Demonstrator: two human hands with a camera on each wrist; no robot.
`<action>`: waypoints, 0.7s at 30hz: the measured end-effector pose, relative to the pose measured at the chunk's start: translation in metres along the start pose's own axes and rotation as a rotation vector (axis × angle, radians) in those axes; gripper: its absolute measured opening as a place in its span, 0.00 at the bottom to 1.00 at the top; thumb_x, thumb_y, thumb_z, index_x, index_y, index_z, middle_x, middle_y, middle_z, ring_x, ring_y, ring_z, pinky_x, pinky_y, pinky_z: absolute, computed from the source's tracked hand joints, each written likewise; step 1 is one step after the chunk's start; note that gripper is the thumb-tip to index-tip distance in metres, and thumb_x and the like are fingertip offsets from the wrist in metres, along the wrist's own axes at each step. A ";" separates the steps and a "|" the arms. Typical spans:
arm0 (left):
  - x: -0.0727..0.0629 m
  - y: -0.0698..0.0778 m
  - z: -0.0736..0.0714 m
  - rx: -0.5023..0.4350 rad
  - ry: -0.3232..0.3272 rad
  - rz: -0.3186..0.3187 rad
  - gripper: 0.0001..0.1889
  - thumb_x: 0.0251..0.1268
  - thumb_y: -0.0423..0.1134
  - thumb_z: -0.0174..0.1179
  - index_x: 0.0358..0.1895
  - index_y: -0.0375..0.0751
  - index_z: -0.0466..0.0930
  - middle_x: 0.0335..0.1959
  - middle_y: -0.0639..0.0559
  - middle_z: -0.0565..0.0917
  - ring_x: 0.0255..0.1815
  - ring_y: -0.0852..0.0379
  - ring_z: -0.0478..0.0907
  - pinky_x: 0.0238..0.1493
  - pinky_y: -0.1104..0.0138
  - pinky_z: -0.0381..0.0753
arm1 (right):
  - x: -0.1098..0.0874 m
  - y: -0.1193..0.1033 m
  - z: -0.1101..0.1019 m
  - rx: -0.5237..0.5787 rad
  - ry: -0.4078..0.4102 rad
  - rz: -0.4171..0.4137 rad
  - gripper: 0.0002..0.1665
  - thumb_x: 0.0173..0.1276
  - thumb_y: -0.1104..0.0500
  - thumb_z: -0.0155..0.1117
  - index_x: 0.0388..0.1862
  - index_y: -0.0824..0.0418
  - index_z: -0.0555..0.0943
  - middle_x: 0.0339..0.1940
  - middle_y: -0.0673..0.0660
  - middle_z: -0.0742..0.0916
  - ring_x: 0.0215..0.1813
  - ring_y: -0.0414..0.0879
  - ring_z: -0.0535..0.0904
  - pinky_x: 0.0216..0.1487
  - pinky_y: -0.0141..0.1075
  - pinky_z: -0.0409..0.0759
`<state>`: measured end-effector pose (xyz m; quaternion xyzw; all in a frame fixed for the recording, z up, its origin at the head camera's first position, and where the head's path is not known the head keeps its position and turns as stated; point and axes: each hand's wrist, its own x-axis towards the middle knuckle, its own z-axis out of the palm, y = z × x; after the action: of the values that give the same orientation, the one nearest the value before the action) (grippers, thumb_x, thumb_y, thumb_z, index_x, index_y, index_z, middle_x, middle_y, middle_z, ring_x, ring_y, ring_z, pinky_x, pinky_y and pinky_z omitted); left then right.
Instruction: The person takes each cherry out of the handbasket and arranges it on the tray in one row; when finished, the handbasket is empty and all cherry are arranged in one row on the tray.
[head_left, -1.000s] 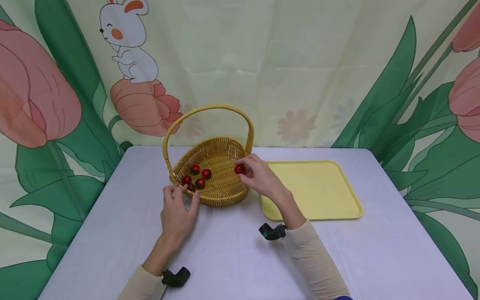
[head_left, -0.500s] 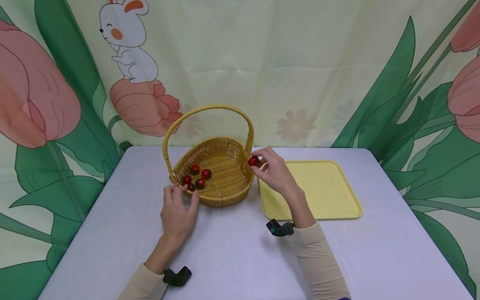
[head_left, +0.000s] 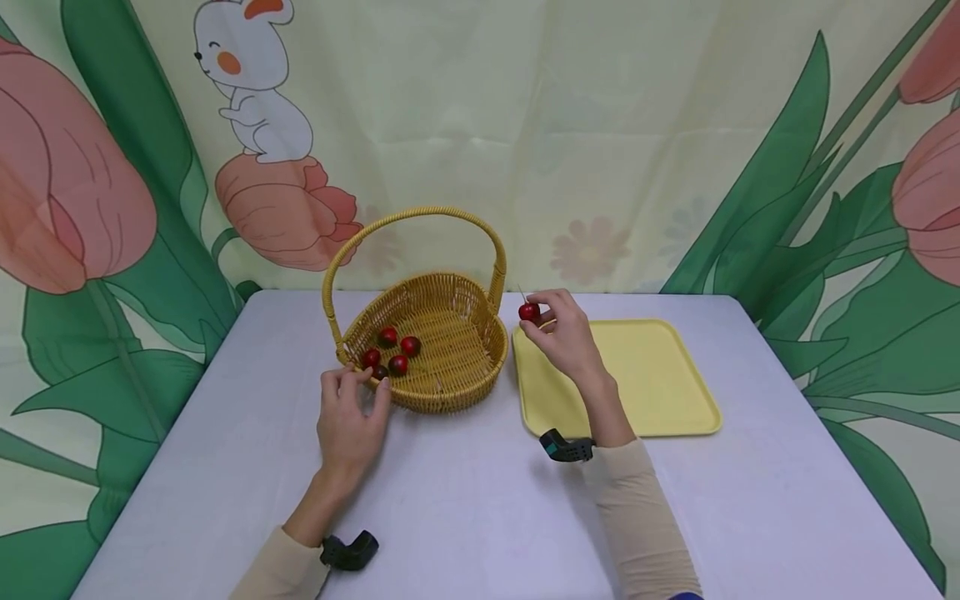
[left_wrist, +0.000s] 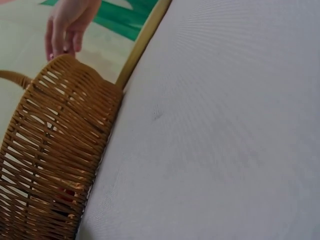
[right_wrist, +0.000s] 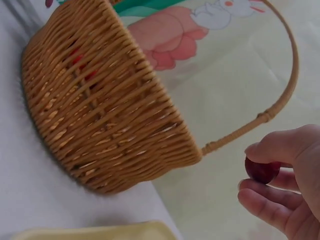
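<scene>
My right hand (head_left: 566, 337) pinches a dark red cherry (head_left: 528, 312) between thumb and fingertips, its thin stem pointing up. In the head view it is just right of the wicker basket (head_left: 450, 400), over the left back corner of a yellow tray (head_left: 645, 383). The right wrist view shows the same cherry (right_wrist: 262, 171) beside the basket's handle (right_wrist: 240, 128). At the basket's front left rim my left hand (head_left: 351, 429) grips the edge, fingers over it and thumb outside. Several more cherries (head_left: 398, 365) lie inside on the left, one partly covered by the left fingertips.
The basket's tall arched handle (head_left: 420, 214) rises over its opening. A white cloth covers the table (head_left: 465, 500), and a printed curtain (head_left: 637, 150) hangs right behind its back edge. The tray lies flat to the right of the basket.
My right hand has lifted the cherry out of the basket and carried it right and back, past the rim. The left hand has stayed at the rim.
</scene>
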<state>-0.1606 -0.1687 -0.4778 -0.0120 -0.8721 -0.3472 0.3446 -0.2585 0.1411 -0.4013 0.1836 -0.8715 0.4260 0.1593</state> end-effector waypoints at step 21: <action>0.000 -0.001 0.000 0.001 0.004 0.004 0.18 0.67 0.44 0.61 0.50 0.33 0.79 0.50 0.37 0.72 0.60 0.39 0.76 0.29 0.52 0.78 | -0.004 0.048 0.031 -0.096 -0.160 0.293 0.24 0.69 0.62 0.64 0.63 0.68 0.75 0.58 0.64 0.77 0.47 0.55 0.83 0.46 0.43 0.84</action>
<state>-0.1607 -0.1691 -0.4785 -0.0129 -0.8715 -0.3461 0.3471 -0.2806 0.1438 -0.4540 0.0799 -0.9182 0.3865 0.0340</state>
